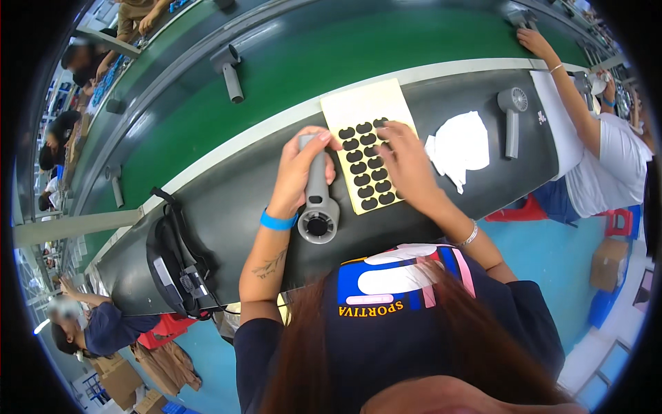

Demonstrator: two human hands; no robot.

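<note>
My left hand (pixel 301 169) grips the handle of a grey hand-held fan (pixel 317 207), whose round head points toward me over the dark worktop (pixel 227 207). My right hand (pixel 407 162) rests on a pale yellow sheet (pixel 362 110) carrying several black stickers (pixel 369 183), with the fingertips on the top rows. The sheet lies just right of the fan, and both hands are close together. A blue band circles my left wrist and a thin bracelet my right.
White backing scraps (pixel 460 146) and another grey fan (pixel 512 117) lie to the right. A green conveyor belt (pixel 276 76) carries more fans (pixel 229 72). A black bag (pixel 176 259) sits at the left. A person in white (pixel 600 159) reaches in from the right; other workers sit at the left.
</note>
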